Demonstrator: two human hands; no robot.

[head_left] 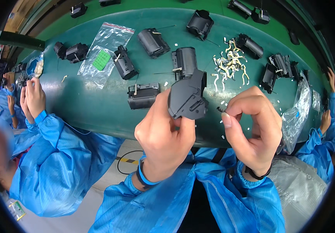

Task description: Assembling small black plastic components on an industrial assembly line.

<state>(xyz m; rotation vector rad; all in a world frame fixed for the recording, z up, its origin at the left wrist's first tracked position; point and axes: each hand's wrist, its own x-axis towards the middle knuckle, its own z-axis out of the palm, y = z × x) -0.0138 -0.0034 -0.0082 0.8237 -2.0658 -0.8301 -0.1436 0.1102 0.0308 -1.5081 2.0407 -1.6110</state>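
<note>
Across the view stretches a dark green desk (93, 112), its edges bowed by the lens. At its left side sits a co-worker in a blue smock (58, 171), with both hands raised near the desk's far left end; another blue sleeve (311, 155) shows at the right rim. Blue sleeves of the person's own come in from the lower edge. Their left hand (161, 132) is closed around the lower part of a black housing (187, 97), which is held up over the near middle of the desk, its angular end toward the viewer. To its right, the right hand (259, 124) has its fingers curled, thumb and forefinger pinched together on a small item. Flat at the upper left lies a clear plastic bag (115, 35), and a crumpled clear wrapper (293, 124) lies by the right edge. Several more black cases (152, 42) are spread about the desk, one of them just behind the held housing. Beyond the right hand is a loose heap of cream strips (231, 64). On the bag is a green label (101, 60). Between finger and thumb, just beside the housing but apart from it, is a small dark part (220, 109). White bits (223, 137) dot the desk around the right hand.
</note>
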